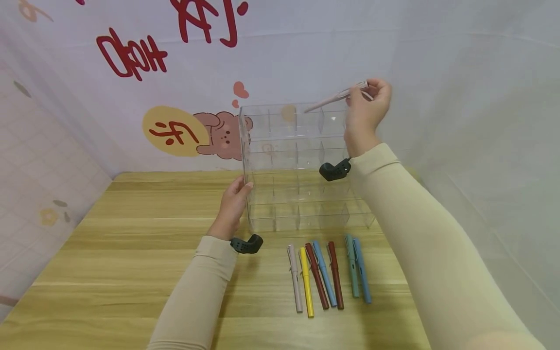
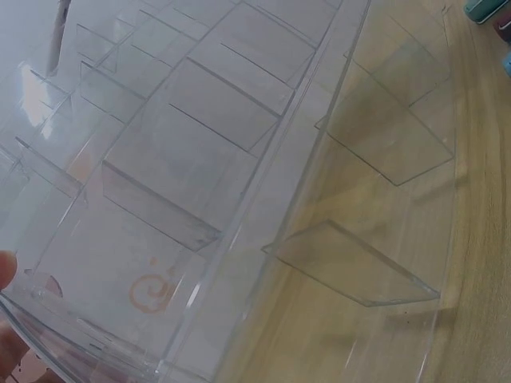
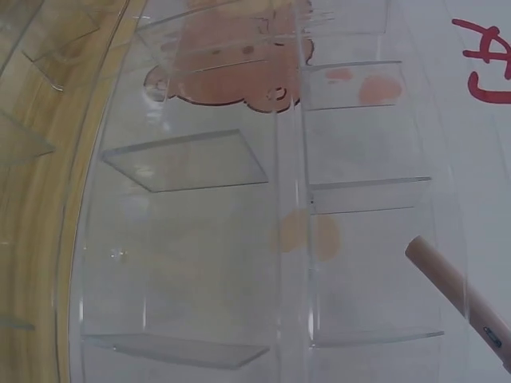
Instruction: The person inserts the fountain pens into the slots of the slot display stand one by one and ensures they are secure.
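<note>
The right sleeve [image 1: 420, 228] covers the edge of the rack [image 1: 286, 223] from 3 to 4 o'clock, and the rack's clear walls are hard to trace. The right wrist view cuts off the pen [image 1: 332, 100]; whether its free end touches the rack cannot be told. The pen is pale pink and slim, at the rack's 1 o'clock, its free end toward 8 o'clock. Both hands are closed: the right hand [image 1: 369, 109], raised, pinches the pen's upper end; the left hand [image 1: 232, 203], at 8 o'clock, grips the rack's side wall. Seven pens [image 1: 325, 273] lie on the bench [image 1: 131, 243] between 5 and 6 o'clock.
</note>
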Tool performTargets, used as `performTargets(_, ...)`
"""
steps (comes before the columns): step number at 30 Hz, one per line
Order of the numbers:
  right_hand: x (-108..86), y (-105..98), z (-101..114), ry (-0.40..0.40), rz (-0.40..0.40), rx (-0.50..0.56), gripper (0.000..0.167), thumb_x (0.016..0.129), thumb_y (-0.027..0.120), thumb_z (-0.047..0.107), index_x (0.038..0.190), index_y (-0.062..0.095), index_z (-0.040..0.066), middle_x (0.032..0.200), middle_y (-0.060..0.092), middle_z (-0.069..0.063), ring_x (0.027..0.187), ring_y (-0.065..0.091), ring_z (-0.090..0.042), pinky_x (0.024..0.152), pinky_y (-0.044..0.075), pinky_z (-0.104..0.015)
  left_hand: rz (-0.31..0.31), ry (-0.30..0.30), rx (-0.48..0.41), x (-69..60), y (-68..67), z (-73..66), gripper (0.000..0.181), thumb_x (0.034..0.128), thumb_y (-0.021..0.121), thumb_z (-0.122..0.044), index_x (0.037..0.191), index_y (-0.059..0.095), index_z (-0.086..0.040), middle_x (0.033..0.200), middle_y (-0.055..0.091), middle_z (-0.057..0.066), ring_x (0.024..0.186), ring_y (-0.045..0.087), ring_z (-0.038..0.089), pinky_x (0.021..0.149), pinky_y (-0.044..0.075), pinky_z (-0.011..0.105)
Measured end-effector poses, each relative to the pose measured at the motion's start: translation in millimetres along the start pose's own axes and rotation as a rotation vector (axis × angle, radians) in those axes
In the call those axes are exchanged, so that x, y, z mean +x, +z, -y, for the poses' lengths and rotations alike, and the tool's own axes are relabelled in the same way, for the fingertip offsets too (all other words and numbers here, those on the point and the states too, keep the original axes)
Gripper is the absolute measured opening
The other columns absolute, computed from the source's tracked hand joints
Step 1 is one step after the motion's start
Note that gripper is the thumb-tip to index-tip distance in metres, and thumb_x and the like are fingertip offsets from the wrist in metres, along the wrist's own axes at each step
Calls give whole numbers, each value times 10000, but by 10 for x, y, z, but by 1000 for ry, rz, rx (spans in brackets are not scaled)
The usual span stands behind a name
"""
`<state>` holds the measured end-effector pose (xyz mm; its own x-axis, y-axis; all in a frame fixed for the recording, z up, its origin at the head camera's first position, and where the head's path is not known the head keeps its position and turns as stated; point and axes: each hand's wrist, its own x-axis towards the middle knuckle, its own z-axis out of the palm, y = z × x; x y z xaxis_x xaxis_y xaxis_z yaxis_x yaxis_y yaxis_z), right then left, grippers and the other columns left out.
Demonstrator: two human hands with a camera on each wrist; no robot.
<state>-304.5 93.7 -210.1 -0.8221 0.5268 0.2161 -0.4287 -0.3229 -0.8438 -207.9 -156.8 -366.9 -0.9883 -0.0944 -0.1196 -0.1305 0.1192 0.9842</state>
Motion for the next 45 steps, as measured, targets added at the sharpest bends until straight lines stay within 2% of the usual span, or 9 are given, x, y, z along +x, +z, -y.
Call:
performTargets(7,-16,0,-81,-9,42,-70,220,893,583,-48,1069,500,56,1008,470,-28,920,558,-142,844,517,-287,1,-6,-2,3,6,-9,552,1021,462,-360,1514,320,-157,1524,354,80,1400,297,267,1124,263,502)
performTargets(13,-14,-8,-123,-7,55,-107,224,888,611,-40,1027,507,102,1027,479,-29,921,549,-136,842,521,-274,-6,-8,-4,-6,14,-26,533,1022,465,-350,1506,339,-164,1508,380,64,1393,311,263,1123,268,498)
performTargets(24,-32,26,-186,-18,81,-142,250,872,656,-33,1062,532,70,1004,506,-25,910,541,-135,835,512,-277,-1,-25,4,-24,7,-29,541,1018,466,-373,1509,333,-187,1513,373,41,1405,294,254,1129,257,498)
performTargets(30,-44,40,-205,-7,94,-142,250,866,667,-36,1032,532,94,1009,502,-26,920,528,-136,845,518,-272,-4,-26,2,-21,13,-25,536,1016,470,-378,1504,342,-197,1502,388,39,1394,312,261,1119,274,505)
performTargets(38,-63,47,-235,-19,109,-153,263,859,670,-39,1067,534,45,1001,487,-23,932,510,-133,857,514,-260,-9,-21,3,-6,9,-12,537,1015,476,-374,1502,346,-191,1499,390,43,1396,306,259,1123,262,505)
performTargets(45,-67,37,-223,11,110,-192,308,867,661,-33,1140,527,14,1017,501,-20,942,520,-131,865,504,-249,-10,-24,0,-2,-4,-4,525,1016,473,-374,1496,359,-193,1497,392,42,1395,307,262,1121,262,517)
